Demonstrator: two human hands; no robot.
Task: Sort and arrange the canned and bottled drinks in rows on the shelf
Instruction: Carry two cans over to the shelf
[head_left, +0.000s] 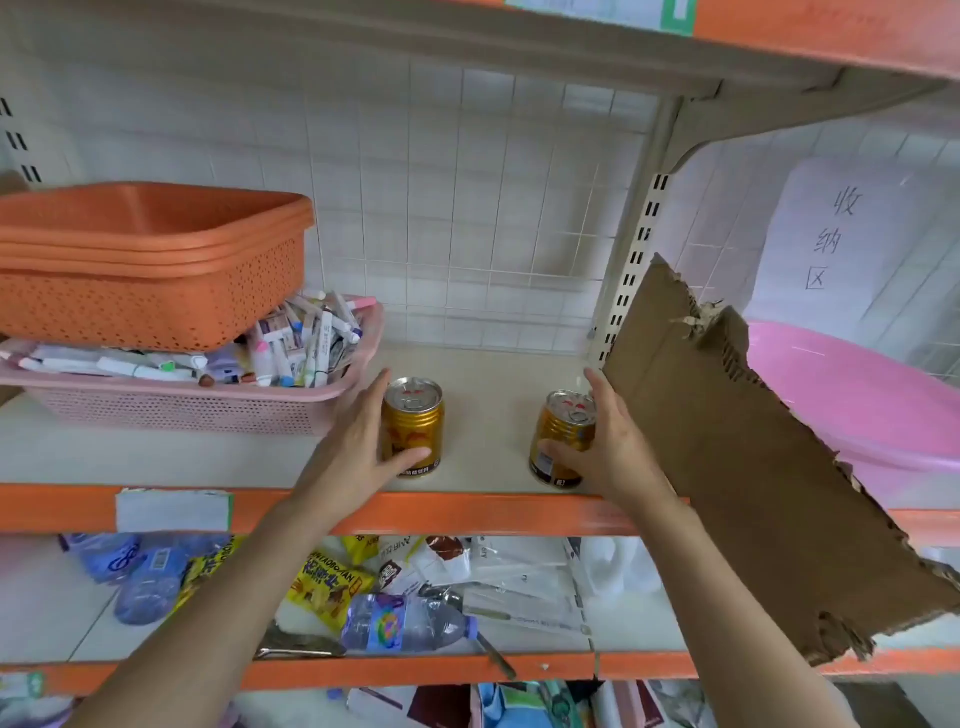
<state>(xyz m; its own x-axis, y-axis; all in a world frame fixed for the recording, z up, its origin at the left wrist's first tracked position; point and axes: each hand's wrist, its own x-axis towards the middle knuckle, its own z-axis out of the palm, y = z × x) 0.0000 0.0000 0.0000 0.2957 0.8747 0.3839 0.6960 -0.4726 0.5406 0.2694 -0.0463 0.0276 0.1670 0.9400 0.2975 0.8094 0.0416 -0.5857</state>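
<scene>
We clasp one gold metal drink can (414, 427) in the left hand (357, 446) and a second gold can (562, 440) in the right hand (609, 448). Both stand palm-inward, well apart.

On the shelf (488, 374) — pink basket (182, 410), left can (415, 421), right can (561, 431), pink basin (857, 395).

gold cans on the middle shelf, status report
Left hand grips left short gold metal can, right hand grips right short gold metal can. Cans apart near cream shelf front. Torn brown cardboard sheet crowds right hand.
</scene>
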